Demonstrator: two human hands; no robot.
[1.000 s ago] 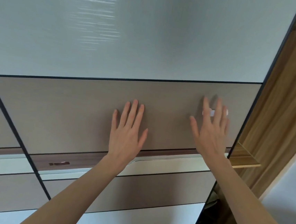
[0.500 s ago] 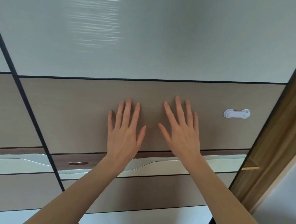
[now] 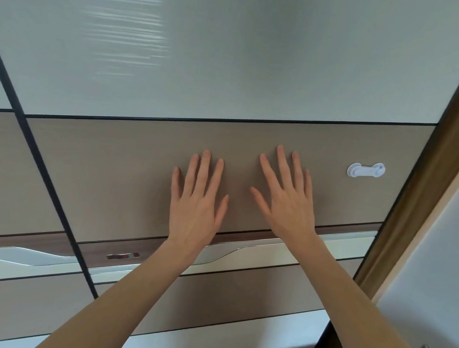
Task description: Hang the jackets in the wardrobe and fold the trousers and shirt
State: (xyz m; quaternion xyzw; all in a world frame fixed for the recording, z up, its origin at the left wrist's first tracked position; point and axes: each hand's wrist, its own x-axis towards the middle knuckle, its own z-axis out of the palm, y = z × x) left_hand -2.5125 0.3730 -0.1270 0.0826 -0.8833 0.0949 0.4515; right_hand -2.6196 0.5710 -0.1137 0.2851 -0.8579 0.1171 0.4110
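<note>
Wardrobe door slid nearly shut.
My left hand (image 3: 196,198) and right hand (image 3: 286,196) press flat, fingers straight, on the door (image 3: 110,179); the right-side opening has closed, so hanging looks finished.

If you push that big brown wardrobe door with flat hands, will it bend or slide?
The wardrobe door looks stiff, a flat hard panel, so it probably won't bend. It likely slides sideways, though no track shows. The left hand and right hand lie flat on its smooth face and might slip.
</note>
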